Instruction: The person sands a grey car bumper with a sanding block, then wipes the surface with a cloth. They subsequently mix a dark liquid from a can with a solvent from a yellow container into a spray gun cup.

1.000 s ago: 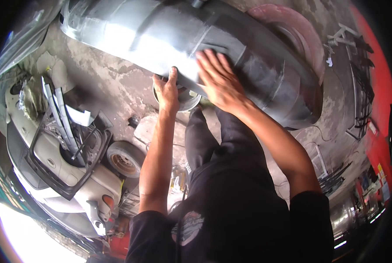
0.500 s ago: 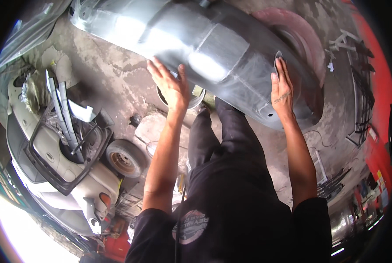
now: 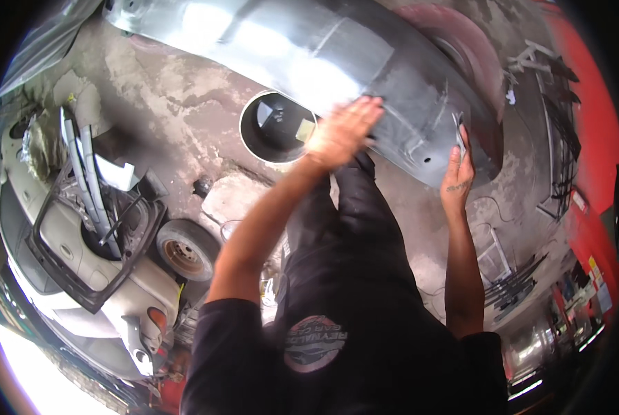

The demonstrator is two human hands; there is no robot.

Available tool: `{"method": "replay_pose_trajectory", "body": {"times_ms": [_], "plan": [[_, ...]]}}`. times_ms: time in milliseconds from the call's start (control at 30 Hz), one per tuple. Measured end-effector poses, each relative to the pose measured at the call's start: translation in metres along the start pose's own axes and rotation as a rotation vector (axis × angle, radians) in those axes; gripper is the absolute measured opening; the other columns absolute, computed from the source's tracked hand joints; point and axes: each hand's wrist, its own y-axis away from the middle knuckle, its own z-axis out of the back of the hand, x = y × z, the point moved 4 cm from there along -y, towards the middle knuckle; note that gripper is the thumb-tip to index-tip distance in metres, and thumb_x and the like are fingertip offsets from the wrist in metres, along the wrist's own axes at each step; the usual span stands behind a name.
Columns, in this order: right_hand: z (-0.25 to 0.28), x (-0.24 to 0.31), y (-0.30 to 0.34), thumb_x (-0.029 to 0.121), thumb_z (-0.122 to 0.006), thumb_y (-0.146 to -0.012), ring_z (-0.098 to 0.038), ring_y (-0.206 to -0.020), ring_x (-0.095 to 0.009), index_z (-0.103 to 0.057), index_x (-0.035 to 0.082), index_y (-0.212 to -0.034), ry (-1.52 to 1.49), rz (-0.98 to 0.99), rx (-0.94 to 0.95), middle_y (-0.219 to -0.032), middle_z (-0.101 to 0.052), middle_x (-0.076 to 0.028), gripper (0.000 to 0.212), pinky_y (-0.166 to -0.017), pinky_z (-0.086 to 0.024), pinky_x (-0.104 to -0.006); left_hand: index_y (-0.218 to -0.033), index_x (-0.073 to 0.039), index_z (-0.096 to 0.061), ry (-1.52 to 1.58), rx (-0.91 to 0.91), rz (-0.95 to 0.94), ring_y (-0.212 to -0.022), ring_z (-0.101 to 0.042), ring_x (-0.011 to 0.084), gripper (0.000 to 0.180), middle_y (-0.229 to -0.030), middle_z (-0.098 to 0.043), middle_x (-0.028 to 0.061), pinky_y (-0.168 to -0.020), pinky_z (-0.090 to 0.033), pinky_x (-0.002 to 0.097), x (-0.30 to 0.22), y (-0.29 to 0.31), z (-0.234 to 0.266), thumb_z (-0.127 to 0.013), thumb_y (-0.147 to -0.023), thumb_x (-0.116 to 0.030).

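A long grey, glossy car bumper [image 3: 420, 90] stretches across the top of the view, with pale scuffed patches toward its right end. My left hand [image 3: 342, 133] is over its near edge, fingers stretched out flat and slightly blurred; I cannot tell whether it touches the surface. Near the bumper's right end, my right hand [image 3: 459, 171] is closed on a thin grey sheet of sandpaper [image 3: 460, 138], pinched between thumb and fingers and raised on edge. Below the bumper stands a round bucket [image 3: 243, 131] of dark liquid, a pale yellowish block [image 3: 305, 130] at its right side.
A wheel [image 3: 186, 250] lies at the left beside a beige car body [image 3: 126, 283] heaped with dark frames and trim strips. A reddish ring-shaped thing [image 3: 479, 62] sits behind the bumper. Metal frames [image 3: 555, 131] lie along the right, near a red surface [image 3: 593, 104].
My left hand has swung right, from beside the bumper to over its near edge, uncovering the bucket. My right hand has drawn back toward me, lifting the sandpaper on edge.
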Motion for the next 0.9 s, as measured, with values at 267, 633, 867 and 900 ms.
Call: {"method": "replay_pose_trajectory", "body": {"times_ms": [267,633,867,900], "plan": [[0.001,0.012,0.057,0.022,-0.041,-0.112,-0.050,-0.140,-0.041,-0.049,-0.010,-0.146,0.011,-0.005,-0.044,-0.150,-0.052,-0.028,0.048,-0.116,-0.039,-0.0454,-0.165,-0.004,-0.011,-0.220,-0.332,0.712,-0.159,-0.008,0.0405,0.086,-0.172,-0.006,0.0229,-0.129,-0.006,0.0564,0.147,0.054,0.056,-0.035,-0.106,-0.061],[0.031,0.037,0.102,0.018,-0.044,-0.110,-0.051,-0.140,-0.040,-0.049,-0.010,-0.145,0.041,-0.003,-0.089,-0.150,-0.052,-0.028,0.045,-0.115,-0.040,-0.0449,-0.165,-0.015,-0.028,0.093,-0.128,-0.029,-0.159,-0.017,0.0369,0.078,-0.172,-0.016,0.0198,-0.124,-0.014,0.0639,-0.121,0.026,-0.040,-0.047,-0.103,-0.058],[0.012,0.038,0.092,0.017,-0.044,-0.110,-0.049,-0.141,-0.040,-0.047,-0.006,-0.148,0.009,0.091,-0.046,-0.152,-0.051,-0.026,0.044,-0.116,-0.040,-0.0450,-0.165,-0.012,-0.024,0.025,-0.279,0.474,-0.157,-0.017,0.0432,0.077,-0.171,-0.019,0.0191,-0.120,-0.019,0.0705,0.026,0.072,0.015,-0.059,-0.102,-0.040],[0.008,0.041,0.081,0.015,-0.045,-0.110,-0.050,-0.141,-0.040,-0.048,-0.006,-0.147,-0.019,0.124,-0.071,-0.152,-0.050,-0.026,0.043,-0.116,-0.040,-0.0447,-0.163,-0.004,-0.026,0.189,-0.349,0.629,-0.155,-0.020,0.0472,0.081,-0.168,-0.018,0.0297,-0.119,-0.021,0.0701,0.027,0.080,0.017,-0.060,-0.101,-0.045]]}}
